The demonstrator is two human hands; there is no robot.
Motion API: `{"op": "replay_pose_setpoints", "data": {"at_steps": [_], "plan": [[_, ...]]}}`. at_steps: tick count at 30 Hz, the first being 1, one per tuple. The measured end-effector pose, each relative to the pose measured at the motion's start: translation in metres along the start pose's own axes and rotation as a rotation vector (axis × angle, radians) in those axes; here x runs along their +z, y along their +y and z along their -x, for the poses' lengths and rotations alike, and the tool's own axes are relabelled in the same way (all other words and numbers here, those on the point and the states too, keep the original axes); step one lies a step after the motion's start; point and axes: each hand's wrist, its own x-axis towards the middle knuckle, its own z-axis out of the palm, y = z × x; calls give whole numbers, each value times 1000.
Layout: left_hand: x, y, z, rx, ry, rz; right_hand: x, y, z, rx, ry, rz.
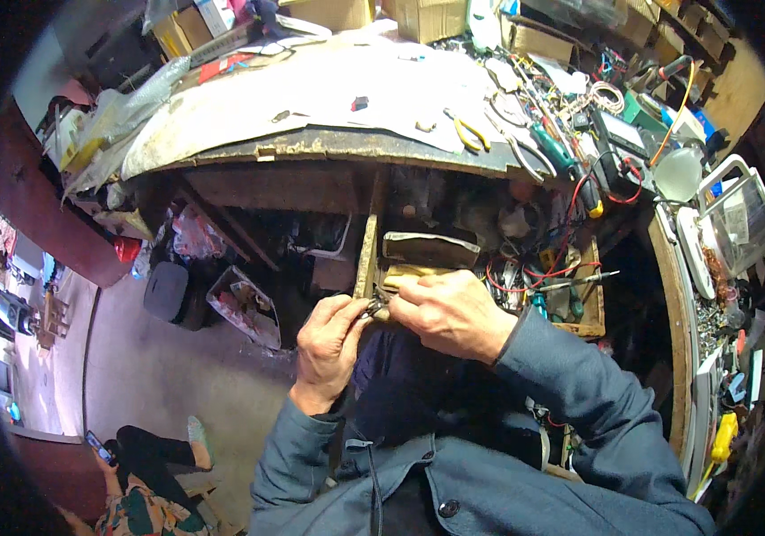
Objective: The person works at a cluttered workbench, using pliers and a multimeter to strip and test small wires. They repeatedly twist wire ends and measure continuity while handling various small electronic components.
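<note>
My left hand point(327, 343) and my right hand point(455, 314) meet in front of the bench, below its front edge. Between their fingertips is a small dark, shiny piece point(374, 307), too small and covered to name. The left thumb and fingers pinch it from one side. My right fingers are curled closed against its other side, partly hiding it. Just beyond the hands stands a wooden upright point(367, 252) of the bench. A yellowish block point(418, 272) lies behind my right fingers, next to a pale-edged open box point(431, 248).
Yellow-handled pliers point(469, 134) lie on the white-covered bench top point(329, 85). Tools, wires and a meter point(622, 134) crowd its right side. An open wooden drawer point(593, 308) holds more tools. White bins point(244, 308) stand on the floor. At lower left another person point(154, 487) holds a phone.
</note>
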Motion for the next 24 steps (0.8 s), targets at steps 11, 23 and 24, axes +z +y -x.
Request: {"op": "replay_pose_setpoints", "data": {"at_steps": [11,23,24], "plan": [[4,1,2,36,30,-14,7,-30,6,11,153,136],[6,19,5,-159,38,74,-13,-28,12,361,-123,-270],[4,18,5,-201,5,112,-11,-29,12,318,73,-300]]}}
